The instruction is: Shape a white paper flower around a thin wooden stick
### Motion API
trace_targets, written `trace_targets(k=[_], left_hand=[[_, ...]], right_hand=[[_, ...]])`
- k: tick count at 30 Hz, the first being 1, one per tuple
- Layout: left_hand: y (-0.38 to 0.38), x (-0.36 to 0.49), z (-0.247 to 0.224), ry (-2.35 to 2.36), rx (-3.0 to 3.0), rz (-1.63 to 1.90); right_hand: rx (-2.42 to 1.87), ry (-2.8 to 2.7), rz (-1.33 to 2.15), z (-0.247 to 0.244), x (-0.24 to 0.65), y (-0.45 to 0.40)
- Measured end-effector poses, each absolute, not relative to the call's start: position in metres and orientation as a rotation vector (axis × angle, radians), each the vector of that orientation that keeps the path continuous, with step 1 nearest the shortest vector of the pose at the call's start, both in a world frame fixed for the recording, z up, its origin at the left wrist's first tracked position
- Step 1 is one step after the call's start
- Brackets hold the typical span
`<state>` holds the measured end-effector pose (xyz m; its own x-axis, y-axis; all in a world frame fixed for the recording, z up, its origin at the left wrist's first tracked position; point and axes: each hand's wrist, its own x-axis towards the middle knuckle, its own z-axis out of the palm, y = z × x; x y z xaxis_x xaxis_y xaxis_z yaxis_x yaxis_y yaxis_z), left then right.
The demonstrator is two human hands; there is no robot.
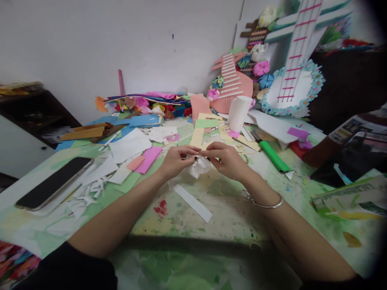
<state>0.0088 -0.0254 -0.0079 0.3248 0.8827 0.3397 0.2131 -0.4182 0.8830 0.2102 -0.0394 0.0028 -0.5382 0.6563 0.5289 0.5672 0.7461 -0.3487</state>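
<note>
A ruffled white paper flower [199,167] is held between both hands above the middle of the table. The fingers of my left hand [179,161] pinch it from the left side. From the right, my right hand [225,160] grips it too, thumb and fingertips close to the other hand's. Fingertips partly hide the flower's upper edge. Just below, a flat white paper strip [192,202] lies on the paint-stained tabletop [169,229]. A bracelet circles the right wrist.
On the left lie a phone [54,183], white paper scraps [130,145] and a pink paper piece [149,160]. A green cutter [273,156] rests at the right. Behind stand a white paper roll [239,112] and paper instruments [232,86]. A green-white packet [350,197] sits far right.
</note>
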Motion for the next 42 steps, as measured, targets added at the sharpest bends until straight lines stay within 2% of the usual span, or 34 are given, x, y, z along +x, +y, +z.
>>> trace_targets(k=[8,18,24,34,42], left_hand=[[-0.026,0.009,-0.008,0.968,1.803,1.155],[-0.025,0.007,-0.005,0.931,1.473,1.170],[-0.023,0.009,-0.013,0.770,1.507,1.048],[-0.030,0.015,-0.014,0.778,1.354,1.003],[-0.032,0.015,-0.012,0.741,1.342,0.971]], right_hand=[[-0.864,-2.310,0.162,0.003,0.210,-0.038],[-0.845,-2.224,0.099,0.005,0.208,-0.039],[-0.902,-2.170,0.040,0.004,0.210,-0.038],[-0.868,-2.143,-0.052,0.000,0.209,-0.038],[-0.865,-2.096,-0.001,0.001,0.210,-0.037]])
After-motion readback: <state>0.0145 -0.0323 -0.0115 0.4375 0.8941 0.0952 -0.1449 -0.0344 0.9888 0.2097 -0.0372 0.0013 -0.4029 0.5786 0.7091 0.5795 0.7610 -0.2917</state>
